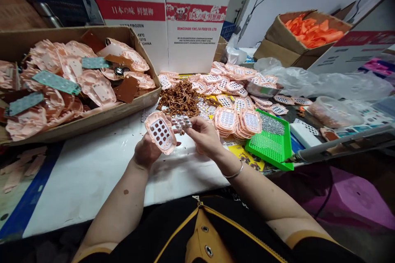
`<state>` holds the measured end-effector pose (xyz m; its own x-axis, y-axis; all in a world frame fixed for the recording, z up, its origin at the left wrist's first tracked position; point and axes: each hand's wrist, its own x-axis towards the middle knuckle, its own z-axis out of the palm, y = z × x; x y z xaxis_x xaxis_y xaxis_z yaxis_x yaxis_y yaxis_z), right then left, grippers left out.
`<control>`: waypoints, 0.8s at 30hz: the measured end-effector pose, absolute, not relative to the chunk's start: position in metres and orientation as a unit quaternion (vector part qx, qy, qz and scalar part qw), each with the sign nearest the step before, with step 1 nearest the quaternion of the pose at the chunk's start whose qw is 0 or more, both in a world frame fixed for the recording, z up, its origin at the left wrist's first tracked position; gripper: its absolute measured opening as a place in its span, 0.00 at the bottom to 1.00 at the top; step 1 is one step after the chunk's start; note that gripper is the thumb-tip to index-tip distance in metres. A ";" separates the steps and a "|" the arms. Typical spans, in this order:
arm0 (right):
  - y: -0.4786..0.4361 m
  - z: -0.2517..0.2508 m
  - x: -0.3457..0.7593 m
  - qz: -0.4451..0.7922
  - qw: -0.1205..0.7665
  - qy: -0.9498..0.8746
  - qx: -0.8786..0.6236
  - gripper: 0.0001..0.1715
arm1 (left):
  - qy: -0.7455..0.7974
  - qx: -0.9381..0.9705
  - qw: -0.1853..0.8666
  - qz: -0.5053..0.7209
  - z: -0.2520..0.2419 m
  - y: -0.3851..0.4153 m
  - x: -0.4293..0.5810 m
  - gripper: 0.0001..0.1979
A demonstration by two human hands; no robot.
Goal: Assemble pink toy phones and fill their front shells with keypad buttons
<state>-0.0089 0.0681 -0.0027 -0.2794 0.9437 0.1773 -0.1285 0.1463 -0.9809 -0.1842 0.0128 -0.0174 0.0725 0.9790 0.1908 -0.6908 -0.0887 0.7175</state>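
My left hand grips a pink plastic casing with a grid of square holes, tilted up toward me. Between the fingers of my right hand is a small keypad sheet with rows of pale keys. The sheet is close beside the casing's right edge; whether they touch I cannot tell. Just beyond my hands lies a heap of small brown parts. Stacked pink casings with keypads fitted stand to the right of my right hand.
On the left is a cardboard box of pink shells and green circuit boards. A green tray with small metal pieces lies right. More pink casings pile up at the back, before a tall white carton. A box of orange parts stands back right.
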 end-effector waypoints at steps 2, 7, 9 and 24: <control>0.067 0.000 -0.011 0.543 0.516 -0.565 -0.345 0.19 | 0.203 0.353 0.657 0.634 -0.018 0.012 -0.183 0.48; 0.065 0.010 -0.015 0.609 0.443 -0.587 -0.297 0.18 | 0.201 0.336 0.665 0.636 -0.022 0.010 -0.180 0.48; 0.066 0.009 -0.015 0.596 0.422 -0.602 -0.324 0.16 | 0.202 0.324 0.656 0.650 -0.024 0.011 -0.179 0.48; 0.068 -0.006 0.018 0.364 0.510 -0.718 -0.302 0.10 | 0.254 0.249 0.634 0.687 -0.021 0.016 -0.165 0.44</control>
